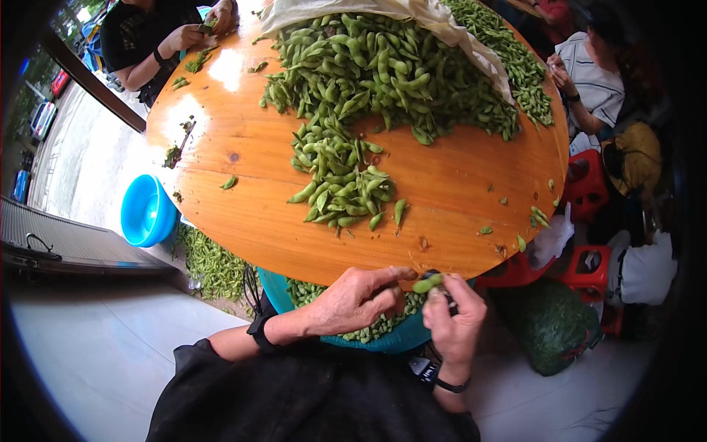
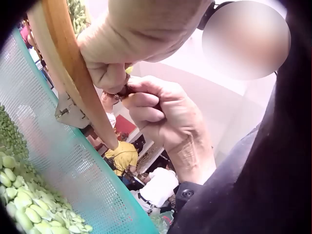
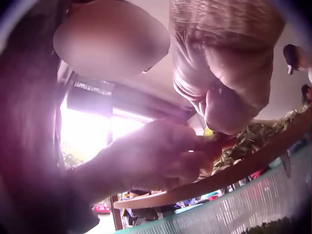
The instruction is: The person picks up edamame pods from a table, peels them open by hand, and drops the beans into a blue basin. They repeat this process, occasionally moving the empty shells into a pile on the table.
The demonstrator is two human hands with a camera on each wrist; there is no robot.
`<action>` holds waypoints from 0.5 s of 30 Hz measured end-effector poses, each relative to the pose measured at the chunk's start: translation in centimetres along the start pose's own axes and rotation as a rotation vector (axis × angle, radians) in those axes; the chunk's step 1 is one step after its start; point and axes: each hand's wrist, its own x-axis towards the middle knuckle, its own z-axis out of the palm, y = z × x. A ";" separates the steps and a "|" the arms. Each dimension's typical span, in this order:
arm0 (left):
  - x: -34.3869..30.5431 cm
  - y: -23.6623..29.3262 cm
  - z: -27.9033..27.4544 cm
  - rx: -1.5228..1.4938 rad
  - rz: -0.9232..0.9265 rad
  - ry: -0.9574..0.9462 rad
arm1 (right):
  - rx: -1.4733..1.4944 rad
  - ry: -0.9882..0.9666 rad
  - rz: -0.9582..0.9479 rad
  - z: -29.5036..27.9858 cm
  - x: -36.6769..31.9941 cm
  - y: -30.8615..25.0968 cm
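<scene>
My right hand [image 1: 458,317] pinches a green soybean pod [image 1: 427,283] between thumb and fingers, over the table's near edge. A small dark object [image 1: 430,273] shows behind the pod, largely hidden by the fingers. Close to the pod's left end is my left hand [image 1: 357,300], index finger reaching forward and the other fingers bent; I cannot tell whether it grips the pod. In the left wrist view both hands meet around the dark object [image 2: 125,91]. Beneath them stands a teal basket [image 1: 405,343] holding shelled green beans [image 1: 368,333].
A big heap of pods [image 1: 383,74] covers the far part of the wooden table [image 1: 243,199], with a smaller pile [image 1: 342,191] nearer me. A blue basin [image 1: 147,211] stands left. Red stools [image 1: 585,272] and a dark green sack [image 1: 549,324] are at right. Other people sit across the table.
</scene>
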 end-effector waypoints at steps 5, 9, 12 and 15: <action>-0.9 -1.9 -2.1 0.327 0.303 0.044 | -0.515 -0.230 -0.020 -12.1 -3.0 -0.6; 2.0 -1.7 -2.8 0.922 0.331 0.499 | -0.841 -0.016 0.030 -15.9 -4.6 0.6; 3.8 -4.0 -2.7 1.108 0.334 0.562 | -0.777 0.024 0.054 -14.9 -3.7 0.4; 4.4 -4.4 -2.3 1.218 0.325 0.592 | -0.682 -0.003 -0.033 -12.0 -1.7 -0.1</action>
